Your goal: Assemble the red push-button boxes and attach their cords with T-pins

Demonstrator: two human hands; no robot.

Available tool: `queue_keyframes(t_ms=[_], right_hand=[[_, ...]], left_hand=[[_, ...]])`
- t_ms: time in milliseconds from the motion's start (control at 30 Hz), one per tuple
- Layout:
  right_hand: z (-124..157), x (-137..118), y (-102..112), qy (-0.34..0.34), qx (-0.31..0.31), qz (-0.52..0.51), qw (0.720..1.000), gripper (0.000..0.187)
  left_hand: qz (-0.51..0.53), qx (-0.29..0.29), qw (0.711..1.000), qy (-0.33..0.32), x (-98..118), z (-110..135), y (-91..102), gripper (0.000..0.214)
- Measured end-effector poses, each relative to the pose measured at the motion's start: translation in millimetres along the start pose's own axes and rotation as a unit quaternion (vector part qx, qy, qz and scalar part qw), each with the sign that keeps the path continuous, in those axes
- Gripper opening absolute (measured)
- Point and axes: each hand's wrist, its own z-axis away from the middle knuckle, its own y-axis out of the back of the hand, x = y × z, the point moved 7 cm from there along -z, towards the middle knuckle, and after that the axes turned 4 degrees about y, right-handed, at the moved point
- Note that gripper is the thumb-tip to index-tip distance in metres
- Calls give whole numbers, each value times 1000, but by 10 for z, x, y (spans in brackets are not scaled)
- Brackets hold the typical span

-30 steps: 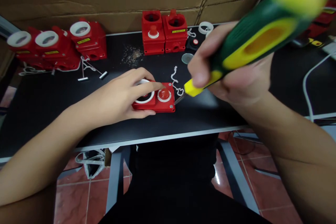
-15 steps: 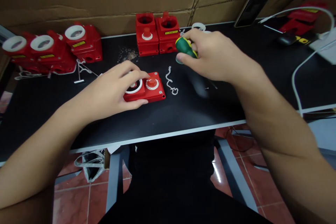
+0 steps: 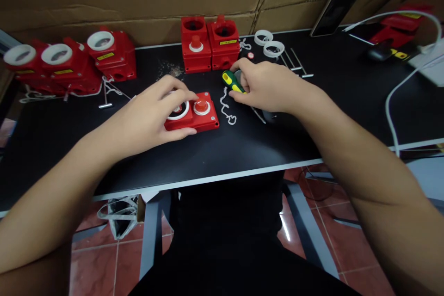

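My left hand [image 3: 156,113] is wrapped over a red call-point housing [image 3: 208,122] lying flat on the black table. Its thumb runs along the near side, and the fingers rest beside a white ring [image 3: 186,110] and a raised red button [image 3: 201,105]. Part of the housing is hidden under the palm. My right hand [image 3: 267,83] grips a screwdriver [image 3: 233,81] by its green and yellow handle. The shaft slants down to the right, its tip low over the table. Between the hands lies a curled white cord [image 3: 227,110].
Two red housings [image 3: 210,53] stand at the back, and several more with white rings [image 3: 100,40] line the back left. Loose white rings [image 3: 274,49] and metal T-shaped pins [image 3: 298,64] lie beyond my right hand. A white cable [image 3: 390,115] loops at the right.
My right hand has moved slightly left and down with the screwdriver, whose handle has turned and now points up-left. Rings and pins behind the hand have come into view. My left hand stays put.
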Motion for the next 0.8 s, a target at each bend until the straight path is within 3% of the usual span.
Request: queue_keyframes(t_ms=[167, 200, 267, 400, 600, 700, 800], right_hand=[[97, 194, 400, 28, 20, -64, 997, 27], [120, 253, 456, 48, 0, -97, 994, 31], [177, 360, 418, 84, -115, -141, 980, 38], [231, 602, 216, 34, -239, -125, 962, 32], [282, 477, 77, -43, -336, -118, 934, 18], [319, 370, 168, -73, -344, -87, 932, 20], [307, 318, 224, -76, -326, -66, 940, 20]], left_hand=[[-11, 21, 1000, 6, -54, -19, 35, 60], [-9, 21, 1000, 7, -54, -24, 38, 59], [-4, 19, 1000, 10, -47, -33, 36, 57], [2, 23, 1000, 17, -43, -36, 34, 55], [-14, 41, 999, 3, -60, -29, 57, 64], [-5, 70, 998, 3, -35, -44, 131, 57], [-4, 133, 991, 20, 8, -120, 298, 44]])
